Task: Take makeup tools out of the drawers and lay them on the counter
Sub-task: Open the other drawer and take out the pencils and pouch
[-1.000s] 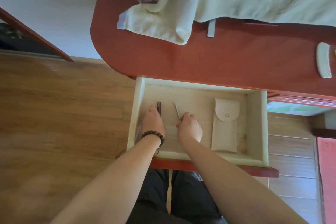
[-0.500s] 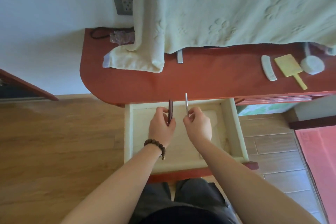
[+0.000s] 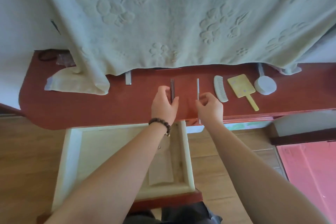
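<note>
Head view, left to right: pale towel (image 3: 163, 20) hangs over back of red counter (image 3: 91, 107), its folded corner lying at the left end; bare counter in front of it out to the rounded left edge. Small silver bar (image 3: 128, 78) just under towel hem. Left hand (image 3: 163, 107), bead bracelet (image 3: 160, 123) on wrist, fingers pinched on lower end of dark stick (image 3: 172, 88), long axis pointing away toward towel. Clear strip of counter between the hands. Right hand (image 3: 210, 109) thumb and fingertips pinch bottom of thin silver stick (image 3: 197, 87), parallel to dark one, also pointing away. Just right: white comb (image 3: 220, 88), yellow hand mirror (image 3: 241, 88), white round mirror (image 3: 265, 85), each apart. Open drawer (image 3: 70, 160) below front edge, beige pouch (image 3: 161, 169) inside under left forearm
</note>
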Demonstrator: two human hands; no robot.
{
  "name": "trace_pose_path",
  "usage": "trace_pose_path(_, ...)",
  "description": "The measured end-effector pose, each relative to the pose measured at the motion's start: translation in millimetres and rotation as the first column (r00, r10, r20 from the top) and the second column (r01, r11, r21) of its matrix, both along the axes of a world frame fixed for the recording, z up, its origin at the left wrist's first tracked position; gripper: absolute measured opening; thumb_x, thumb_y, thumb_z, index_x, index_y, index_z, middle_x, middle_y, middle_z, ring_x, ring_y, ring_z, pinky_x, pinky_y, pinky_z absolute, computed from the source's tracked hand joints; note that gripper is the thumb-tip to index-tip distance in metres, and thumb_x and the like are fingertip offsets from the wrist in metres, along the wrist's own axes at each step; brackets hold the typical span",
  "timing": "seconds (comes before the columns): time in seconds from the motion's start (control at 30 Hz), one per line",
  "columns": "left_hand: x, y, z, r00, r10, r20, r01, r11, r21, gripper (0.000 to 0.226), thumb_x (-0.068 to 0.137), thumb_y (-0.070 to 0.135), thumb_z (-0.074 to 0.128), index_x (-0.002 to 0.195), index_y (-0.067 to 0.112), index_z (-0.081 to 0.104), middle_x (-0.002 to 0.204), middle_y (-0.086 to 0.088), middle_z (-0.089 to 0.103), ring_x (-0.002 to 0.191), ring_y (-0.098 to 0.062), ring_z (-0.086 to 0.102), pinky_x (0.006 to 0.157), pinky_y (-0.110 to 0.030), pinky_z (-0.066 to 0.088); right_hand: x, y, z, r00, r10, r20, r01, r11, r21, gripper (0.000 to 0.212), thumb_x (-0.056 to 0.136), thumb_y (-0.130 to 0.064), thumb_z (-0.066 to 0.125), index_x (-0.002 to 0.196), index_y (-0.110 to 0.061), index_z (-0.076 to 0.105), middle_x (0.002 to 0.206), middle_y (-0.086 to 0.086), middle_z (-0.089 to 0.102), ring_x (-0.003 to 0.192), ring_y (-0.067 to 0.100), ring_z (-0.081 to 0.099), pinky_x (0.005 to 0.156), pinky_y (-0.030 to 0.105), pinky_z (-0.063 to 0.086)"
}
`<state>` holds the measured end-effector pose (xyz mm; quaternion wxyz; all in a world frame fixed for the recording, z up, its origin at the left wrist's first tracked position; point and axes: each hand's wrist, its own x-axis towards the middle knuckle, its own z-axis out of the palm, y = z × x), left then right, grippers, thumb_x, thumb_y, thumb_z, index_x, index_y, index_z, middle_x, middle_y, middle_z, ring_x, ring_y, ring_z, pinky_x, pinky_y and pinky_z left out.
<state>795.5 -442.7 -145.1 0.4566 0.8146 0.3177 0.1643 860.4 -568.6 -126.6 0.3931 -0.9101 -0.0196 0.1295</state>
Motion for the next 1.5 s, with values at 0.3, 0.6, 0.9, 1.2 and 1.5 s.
trace_pose_path(0.3, 60, -38, -17, 0.924, 0.083, -0.373, 0.011, 0.970, 0.244, 0.027, 0.092, 0.026, 0.056, 0.114, 0.013, 0.047, 0.107, -0.005, 0.061, 0.087, -0.027, 0.065, 0.062, -0.033, 0.045, 76, -15, -27, 0.983, 0.157, -0.097, -0.176, 0.956, -0.235, 0.012, 0.087, -0.019, 0.058, 0.097, -0.015, 0.062, 0.086, 0.004, 0.062, 0.076, 0.024, 0.055, 0.066, 0.029, 0.040)
trace_pose_path(0.6, 70, -32, -26, 0.883, 0.097, -0.459, 0.038, 0.960, 0.276, 0.031, 0.091, 0.029, 0.060, 0.114, 0.014, 0.047, 0.106, -0.006, 0.061, 0.088, -0.025, 0.065, 0.066, -0.036, 0.055, 84, -7, -36, 0.973, 0.224, -0.057, -0.231, 0.936, -0.265, 0.015, 0.090, -0.020, 0.060, 0.096, -0.007, 0.057, 0.090, 0.011, 0.063, 0.081, 0.031, 0.060, 0.071, 0.037, 0.050)
trace_pose_path(0.9, 64, -33, -19, 0.884, 0.111, -0.454, 0.010, 0.967, 0.256, 0.044, 0.086, 0.041, 0.065, 0.115, 0.014, 0.047, 0.105, -0.005, 0.059, 0.087, -0.025, 0.063, 0.061, -0.033, 0.047, 86, -17, -40, 0.967, 0.241, -0.085, -0.252, 0.952, -0.174, 0.024, 0.087, -0.030, 0.065, 0.094, -0.008, 0.059, 0.090, 0.010, 0.065, 0.082, 0.027, 0.060, 0.066, 0.031, 0.044)
trace_pose_path(1.2, -66, -14, -12, 0.971, 0.016, -0.239, 0.031, 0.981, 0.190, 0.015, 0.091, 0.024, 0.059, 0.101, 0.013, 0.062, 0.081, 0.004, 0.060, 0.068, -0.010, 0.057, 0.062, -0.027, 0.051, 11, -34, -9, 0.954, 0.300, 0.027, -0.300, 0.954, 0.023, 0.010, 0.088, -0.025, 0.063, 0.094, -0.016, 0.062, 0.075, -0.005, 0.061, 0.068, 0.012, 0.057, 0.062, 0.027, 0.047)
trace_pose_path(1.5, -166, 30, -56, 0.866, -0.020, -0.499, 0.094, 0.988, 0.125, 0.036, 0.092, 0.028, 0.055, 0.124, 0.012, 0.052, 0.118, -0.005, 0.058, 0.112, -0.021, 0.058, 0.084, -0.038, 0.052, -126, 8, -66, 0.837, 0.366, -0.407, -0.454, 0.879, -0.144, 0.041, 0.089, -0.033, 0.059, 0.123, -0.012, 0.048, 0.116, 0.005, 0.051, 0.104, 0.023, 0.054, 0.079, 0.032, 0.045)
